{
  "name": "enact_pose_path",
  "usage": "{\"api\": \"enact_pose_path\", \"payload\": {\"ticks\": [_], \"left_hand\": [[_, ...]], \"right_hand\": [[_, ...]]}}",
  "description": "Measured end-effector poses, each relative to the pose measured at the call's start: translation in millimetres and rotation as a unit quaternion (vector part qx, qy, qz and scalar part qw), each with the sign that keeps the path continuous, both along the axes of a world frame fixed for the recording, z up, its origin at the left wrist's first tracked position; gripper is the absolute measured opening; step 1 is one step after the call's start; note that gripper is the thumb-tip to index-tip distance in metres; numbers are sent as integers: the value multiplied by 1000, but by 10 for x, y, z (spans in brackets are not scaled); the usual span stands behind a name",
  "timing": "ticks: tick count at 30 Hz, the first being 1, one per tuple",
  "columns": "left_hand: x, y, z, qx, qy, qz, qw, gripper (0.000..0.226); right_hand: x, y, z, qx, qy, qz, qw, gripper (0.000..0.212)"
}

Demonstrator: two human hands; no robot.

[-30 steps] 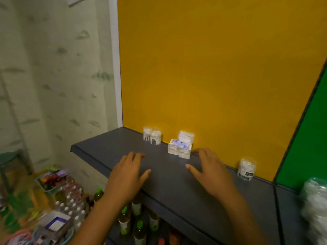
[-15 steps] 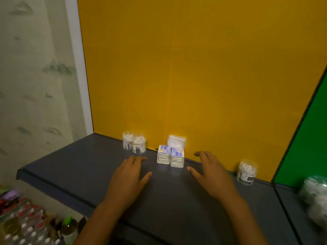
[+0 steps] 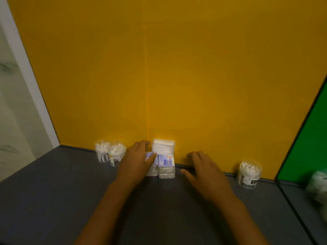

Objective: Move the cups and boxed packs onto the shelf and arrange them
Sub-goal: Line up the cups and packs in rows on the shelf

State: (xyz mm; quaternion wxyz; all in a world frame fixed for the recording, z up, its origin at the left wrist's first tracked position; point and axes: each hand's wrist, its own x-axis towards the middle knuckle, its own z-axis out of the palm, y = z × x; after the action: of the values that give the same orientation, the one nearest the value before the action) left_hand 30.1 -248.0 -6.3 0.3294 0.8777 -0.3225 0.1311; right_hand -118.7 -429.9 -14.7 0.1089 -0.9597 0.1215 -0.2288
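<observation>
The cluster of small boxed packs stands on the dark grey shelf (image 3: 53, 200) hard against the yellow back panel (image 3: 177, 76): two white-and-blue printed boxed packs (image 3: 166, 167) side by side in front, and a white clear-wrapped pack (image 3: 163, 146) raised behind them, whether stacked or standing at the back I cannot tell. The front pair's long axes run front to back, toward 12 o'clock.

The left hand (image 3: 137, 160) is the nearer one. It touches the left box of the pair, with its thumb laid across that box's top and its fingers (image 3: 141, 143) curled toward the white pack at about 1 o'clock; the grasp is partial, not visibly closed. The right hand (image 3: 203, 169) hovers just beside the pair, which lies at roughly 9 o'clock from its spread, empty fingers.

Two clear plastic cups of white floss picks (image 3: 109, 152) stand at 9 o'clock from the left hand, near the panel; a third clear cup of picks with a dark label (image 3: 249, 173) stands well apart at 3 o'clock from the right hand.

The likely next move is squeezing the packs from both sides to square them.
</observation>
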Motion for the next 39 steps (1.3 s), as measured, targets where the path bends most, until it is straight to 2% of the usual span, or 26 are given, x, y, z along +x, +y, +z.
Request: {"api": "enact_pose_path", "payload": {"ticks": [9, 15, 19, 22, 27, 32, 35, 39], "left_hand": [[236, -269, -132, -60, 85, -31, 994, 58], [353, -255, -289, -99, 103, -42, 989, 45], [407, -240, -350, -104, 60, -64, 991, 34], [382, -226, -333, -92, 29, -85, 992, 32], [351, -169, -354, -80, 62, -143, 985, 35], [270, -145, -254, -49, 60, -183, 980, 22], [282, -123, -257, 8, 25, -186, 982, 32], [250, -109, -229, 30, 42, -178, 983, 38]], "right_hand": [[16, 65, -84, 20, -16, -14, 1000, 46], [11, 101, -156, 38, -25, -18, 999, 47], [4, 48, -185, 48, -39, -20, 998, 45], [-28, -23, -198, 55, -51, -23, 997, 44], [-71, -93, -176, 57, -66, -27, 996, 42], [-135, -110, -144, 59, -77, -34, 995, 41], [-171, -142, -134, 63, -83, -36, 994, 41], [-203, -215, -107, 75, -97, -41, 992, 40]]}}
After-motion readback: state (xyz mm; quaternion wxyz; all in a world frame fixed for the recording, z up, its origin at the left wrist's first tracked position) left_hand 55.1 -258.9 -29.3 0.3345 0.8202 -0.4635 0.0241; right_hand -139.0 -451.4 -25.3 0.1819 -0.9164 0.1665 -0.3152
